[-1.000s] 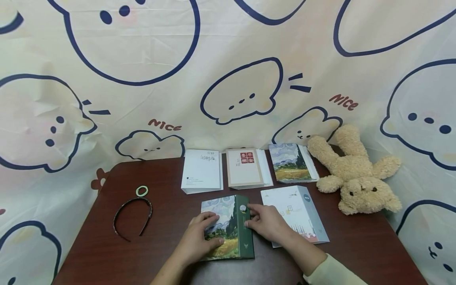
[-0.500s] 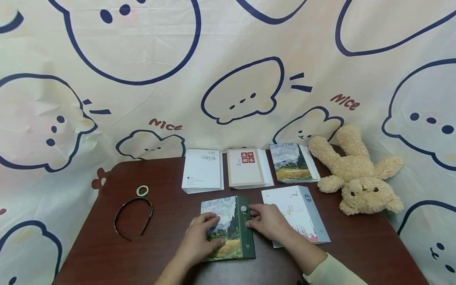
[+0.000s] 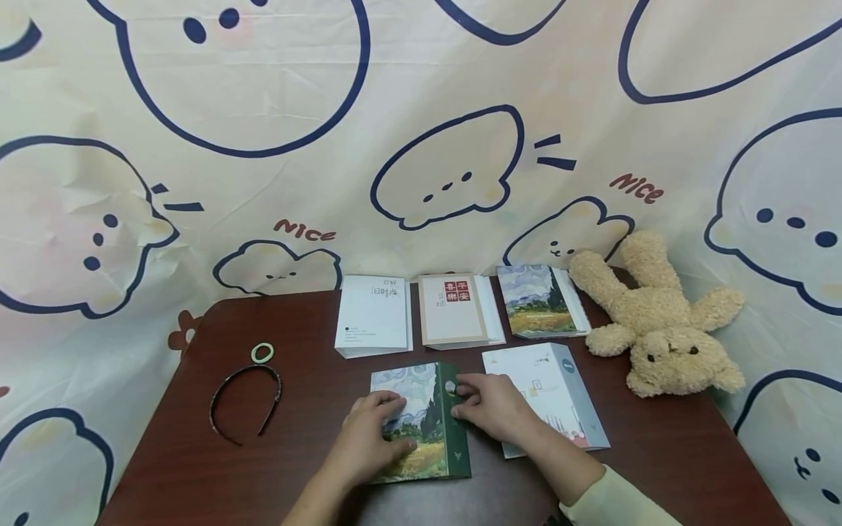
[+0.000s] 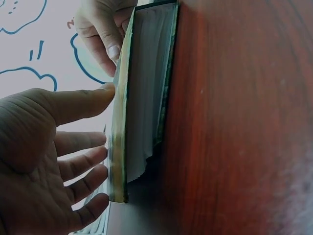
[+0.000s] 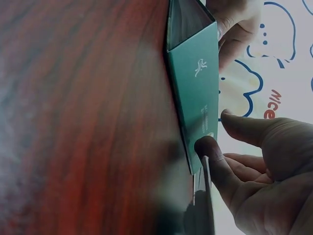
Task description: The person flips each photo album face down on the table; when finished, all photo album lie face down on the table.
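Observation:
A photo album [image 3: 427, 460] with a painted landscape cover and green spine [image 5: 198, 73] lies on the table in front of me. My left hand [image 3: 365, 442] rests its fingertips and thumb on the cover from the left, fingers spread. At the spine's upper part, my right hand [image 3: 496, 409] touches it with its fingertips. In the left wrist view, the album's inner pages [image 4: 146, 83] show between the covers, sagging unevenly at one end. The right wrist view shows one fingertip against the spine and the thumb held apart from it.
Behind stand a white album [image 3: 371, 314], a beige one [image 3: 450, 321] and another landscape one [image 3: 536, 299]. A white-and-blue album [image 3: 533, 372] lies under my right forearm. A teddy bear [image 3: 658, 314] lies at right; a headband [image 3: 213, 402] and green ring [image 3: 262, 345] lie at left.
My right fingertips have shifted very slightly along the spine. The album and my left hand stay nearly in place.

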Available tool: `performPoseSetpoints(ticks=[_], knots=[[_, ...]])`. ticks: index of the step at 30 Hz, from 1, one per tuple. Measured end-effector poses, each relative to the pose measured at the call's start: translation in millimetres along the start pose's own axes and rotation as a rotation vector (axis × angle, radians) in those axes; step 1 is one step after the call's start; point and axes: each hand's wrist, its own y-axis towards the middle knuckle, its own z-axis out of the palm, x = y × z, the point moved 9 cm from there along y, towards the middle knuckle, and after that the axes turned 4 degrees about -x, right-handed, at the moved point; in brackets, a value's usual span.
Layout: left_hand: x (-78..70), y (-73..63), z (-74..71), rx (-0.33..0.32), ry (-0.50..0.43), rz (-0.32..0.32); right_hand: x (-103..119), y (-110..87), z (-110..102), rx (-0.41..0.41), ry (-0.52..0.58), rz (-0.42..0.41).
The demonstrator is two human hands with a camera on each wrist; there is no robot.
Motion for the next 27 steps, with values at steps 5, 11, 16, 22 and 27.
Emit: performPoseSetpoints(ticks=[5, 11, 16, 22, 27], knots=[[3.9, 5.8, -7.9, -0.053, -0.047, 0.009, 6, 3.3, -1, -0.004, -0.005, -0.034], [6.1, 11.9, -21.7, -0.105, -0.103, 0.016, 13, 8.0, 0, -0.001, 0.008, -0.056], [14.2, 18.6, -31.0, -0.117, -0.132, -0.043, 22, 12.8, -2, -0.001, 0.019, -0.072], [31.4, 28.5, -42.0, -0.159, -0.177, -0.114, 33, 25.4, -2, -0.009, 0.020, -0.121], [47.6, 34.3, -54.3, -0.230, -0.243, -0.180, 40, 38.4, -2, -0.008, 0.028, -0.167]])
